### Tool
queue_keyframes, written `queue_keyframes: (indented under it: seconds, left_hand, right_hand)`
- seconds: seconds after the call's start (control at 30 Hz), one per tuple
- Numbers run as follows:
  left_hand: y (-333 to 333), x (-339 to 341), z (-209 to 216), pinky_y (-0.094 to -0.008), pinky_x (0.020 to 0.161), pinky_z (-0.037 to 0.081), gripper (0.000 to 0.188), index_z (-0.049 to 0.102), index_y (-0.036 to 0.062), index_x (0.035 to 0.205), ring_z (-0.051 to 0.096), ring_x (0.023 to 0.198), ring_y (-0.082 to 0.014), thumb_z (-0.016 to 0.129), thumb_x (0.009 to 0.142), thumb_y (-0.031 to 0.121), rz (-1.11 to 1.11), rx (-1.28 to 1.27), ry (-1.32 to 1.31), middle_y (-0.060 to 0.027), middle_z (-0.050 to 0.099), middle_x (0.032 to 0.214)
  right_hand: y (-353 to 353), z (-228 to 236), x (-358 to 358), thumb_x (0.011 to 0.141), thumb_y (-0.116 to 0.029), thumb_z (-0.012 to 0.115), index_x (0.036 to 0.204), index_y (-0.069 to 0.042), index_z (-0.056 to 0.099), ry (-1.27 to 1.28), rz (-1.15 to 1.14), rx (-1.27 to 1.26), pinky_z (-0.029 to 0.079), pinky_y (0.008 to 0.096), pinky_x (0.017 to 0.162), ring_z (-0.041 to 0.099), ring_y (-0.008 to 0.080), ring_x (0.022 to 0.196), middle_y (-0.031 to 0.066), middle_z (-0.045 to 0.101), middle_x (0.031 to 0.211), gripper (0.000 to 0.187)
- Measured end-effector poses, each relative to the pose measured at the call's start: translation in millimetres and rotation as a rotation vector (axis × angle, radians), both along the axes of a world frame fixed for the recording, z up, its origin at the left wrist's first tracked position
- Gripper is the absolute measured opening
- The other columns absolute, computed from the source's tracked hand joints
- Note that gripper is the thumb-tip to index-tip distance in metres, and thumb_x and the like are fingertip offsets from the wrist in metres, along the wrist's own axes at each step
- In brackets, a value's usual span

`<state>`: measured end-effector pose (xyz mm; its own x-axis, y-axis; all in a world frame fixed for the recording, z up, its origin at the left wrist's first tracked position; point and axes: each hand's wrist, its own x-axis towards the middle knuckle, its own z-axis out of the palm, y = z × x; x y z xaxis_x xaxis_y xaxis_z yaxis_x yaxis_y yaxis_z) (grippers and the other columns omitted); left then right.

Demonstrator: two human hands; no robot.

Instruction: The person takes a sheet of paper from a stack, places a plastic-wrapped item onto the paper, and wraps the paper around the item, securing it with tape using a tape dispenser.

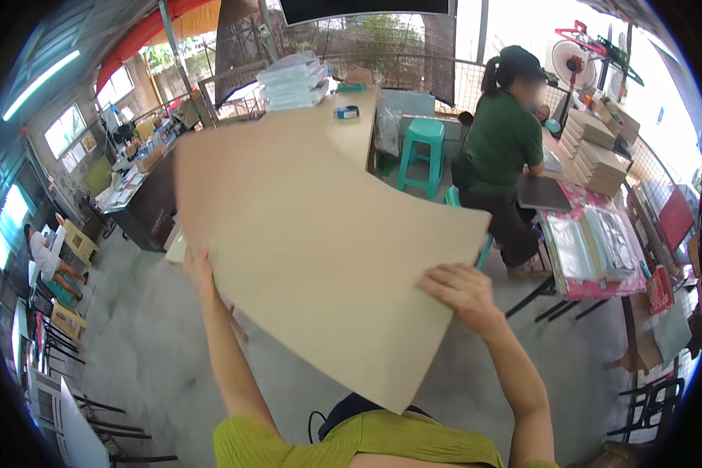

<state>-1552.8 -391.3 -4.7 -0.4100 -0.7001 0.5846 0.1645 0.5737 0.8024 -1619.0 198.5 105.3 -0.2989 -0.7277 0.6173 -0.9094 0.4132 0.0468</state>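
Note:
A large, plain beige sheet [327,234], stiff paper or thin card, is held up in front of me and bows along its length. My right hand [464,295] grips its right edge, the fingers lying on top and the thumb hidden underneath. At the left edge my left hand [200,269] is closed on the sheet, most of its fingers out of sight behind it. One corner of the sheet hangs toward my waist. The far end reaches over the near part of a long wooden table [355,140].
Stacked plastic-wrapped packs [292,82] and a blue tape roll [346,112] lie on the table. A green stool [423,156] stands beyond. On the right a person [503,132] sits at a table with clear packets [593,242] and stacked boxes [597,148]. A dark desk [152,207] is left.

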Motion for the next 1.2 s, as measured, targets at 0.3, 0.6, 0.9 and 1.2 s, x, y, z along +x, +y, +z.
queue_keyframes:
  seconds: [0.3, 0.6, 0.9, 1.2]
  left_hand:
    - [-0.5, -117.8, -137.1, -0.0407, 0.093, 0.049, 0.046, 0.047, -0.0100, 0.135, 0.062, 0.108, -0.0306, 0.056, 0.093, 0.006, 0.528, 0.575, -0.015, -0.0221, 0.060, 0.128]
    - [-95.7, -324.6, -171.2, -0.0423, 0.098, 0.048, 0.054, 0.043, -0.0090, 0.140, 0.059, 0.115, -0.0345, 0.060, 0.092, 0.010, 0.546, 0.679, -0.011, -0.0242, 0.056, 0.133]
    - [-162.0, -477.4, -161.1, -0.0573, 0.093, 0.049, 0.098, -0.012, 0.0137, 0.157, 0.051, 0.126, -0.0431, 0.063, 0.097, 0.032, 0.134, 1.209, 0.156, -0.0267, 0.041, 0.147]
    - [-7.7, -636.3, -146.7, -0.0466, 0.081, 0.054, 0.091, 0.020, 0.0045, 0.153, 0.063, 0.101, -0.0333, 0.077, 0.084, 0.022, 0.807, 1.119, -0.329, -0.0203, 0.058, 0.122]
  right_hand:
    - [-106.3, -137.9, -327.2, 0.085, -0.011, 0.056, 0.131, -0.025, 0.060, -0.120, 0.265, 0.200, 0.042, 0.0410, 0.103, 0.057, 0.0236, 0.121, 0.0020, 0.061, 0.133, 0.047]
    - [-198.1, -191.8, -561.9, 0.085, -0.009, 0.054, 0.136, -0.026, 0.056, -0.236, 0.323, 0.268, 0.050, 0.0397, 0.087, 0.061, 0.0243, 0.118, 0.0033, 0.060, 0.134, 0.055]
    - [-355.1, -214.7, -773.9, 0.083, -0.016, 0.062, 0.144, -0.024, 0.048, -0.281, 0.478, 0.497, 0.052, 0.0403, 0.094, 0.061, 0.0263, 0.117, 0.0074, 0.057, 0.139, 0.062]
    - [-432.5, -191.8, -1039.7, 0.078, -0.028, 0.074, 0.143, -0.015, 0.050, -0.780, 0.478, 0.622, 0.050, 0.0427, 0.096, 0.063, 0.0295, 0.113, 0.0164, 0.062, 0.129, 0.070]
